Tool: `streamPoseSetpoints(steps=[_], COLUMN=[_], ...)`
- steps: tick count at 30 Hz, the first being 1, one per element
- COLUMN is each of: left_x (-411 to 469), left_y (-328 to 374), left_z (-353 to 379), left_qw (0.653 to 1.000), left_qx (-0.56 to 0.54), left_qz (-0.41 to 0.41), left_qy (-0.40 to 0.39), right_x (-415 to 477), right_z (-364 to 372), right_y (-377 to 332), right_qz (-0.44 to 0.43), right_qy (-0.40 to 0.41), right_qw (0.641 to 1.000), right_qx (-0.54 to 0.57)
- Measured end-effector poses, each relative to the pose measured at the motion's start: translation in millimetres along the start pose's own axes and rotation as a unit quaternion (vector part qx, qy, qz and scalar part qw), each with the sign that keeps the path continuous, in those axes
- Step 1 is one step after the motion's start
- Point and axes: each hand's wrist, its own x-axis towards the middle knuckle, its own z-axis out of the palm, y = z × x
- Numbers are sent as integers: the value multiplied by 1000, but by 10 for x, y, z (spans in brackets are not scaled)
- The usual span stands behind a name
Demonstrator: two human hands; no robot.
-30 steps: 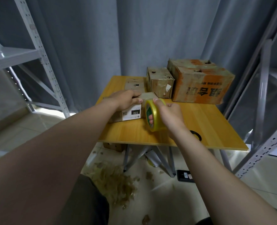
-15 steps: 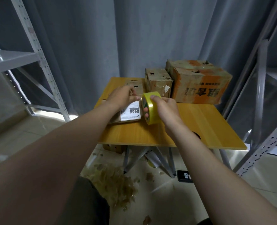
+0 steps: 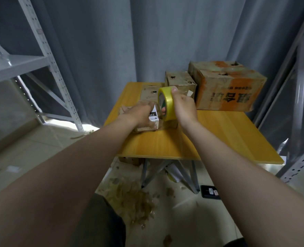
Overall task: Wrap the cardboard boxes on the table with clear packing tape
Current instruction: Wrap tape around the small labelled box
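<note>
Work looks mid-course: at centre left the left hand point(image 3: 138, 114) lies palm-down on the small box point(image 3: 144, 129) on the tabletop point(image 3: 219, 138), blur hiding whether its fingers curl round it; the white label point(image 3: 152, 115) reads "220"; just right, the right hand point(image 3: 185, 106) grips the tape roll point(image 3: 168, 104), thumb on its rim. Further right, the medium box point(image 3: 180, 82) and the large box point(image 3: 228, 90), printed with upside-down Chinese characters, look glossy, perhaps already taped.

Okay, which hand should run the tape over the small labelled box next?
Right. The right hand grips the yellow tape roll just above the small labelled box, while the left hand holds that box steady on the table.
</note>
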Motion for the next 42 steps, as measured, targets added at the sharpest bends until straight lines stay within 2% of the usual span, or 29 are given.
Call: streamPoseSetpoints(steps=[4, 10, 17, 24, 27, 34, 39, 42], left_x=[54, 137, 164, -79, -211, -464, -556, -585], left_y=[-14, -129, -141, -64, -23, 65, 94, 96], left_z=[23, 43, -1, -56, -44, -3, 20, 12], left_qw=[1000, 998, 997, 994, 995, 991, 989, 986], left_qx=[0, -43, -65, -78, -76, -121, -126, -141], left_qz=[15, 28, 17, 66, 64, 57, 75, 78], left_qy=[-9, -39, -42, -32, -26, -31, -27, -32], right_x=[-113, -154, -519, -739, -968, -1322, -1531, -1641], right_z=[-34, -86, -167, -189, -201, -264, -229, -206], right_y=[58, 25, 325, 214, 198, 249, 370, 448], right_qz=[4, 16, 133, 144, 147, 146, 116, 138], right_qy=[-13, 12, -20, -47, -65, -76, -43, -29], right_qw=[1000, 1000, 991, 988, 985, 985, 991, 989], right_qx=[-7, -22, -6, 14, 58, 50, 42, 52])
